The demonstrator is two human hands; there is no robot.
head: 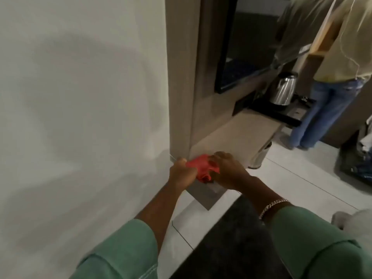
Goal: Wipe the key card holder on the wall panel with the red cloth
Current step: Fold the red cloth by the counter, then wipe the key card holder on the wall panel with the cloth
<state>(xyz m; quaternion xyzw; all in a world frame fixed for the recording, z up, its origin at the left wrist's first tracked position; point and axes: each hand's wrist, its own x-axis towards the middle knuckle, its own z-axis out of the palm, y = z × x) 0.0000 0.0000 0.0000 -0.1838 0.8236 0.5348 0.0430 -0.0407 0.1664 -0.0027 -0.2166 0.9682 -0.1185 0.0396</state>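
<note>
The red cloth is bunched up between both of my hands, low in front of the corner of a wooden wall panel. My left hand grips its left end in a closed fist. On the right side of the cloth lies my right hand, its fingers curled over the fabric. No key card holder shows in this view. The picture is blurred.
A white wall fills the left. Right of the panel are a dark framed screen, a wooden counter with a steel kettle on a black tray, and a person in jeans. A dark mat lies on the tiled floor.
</note>
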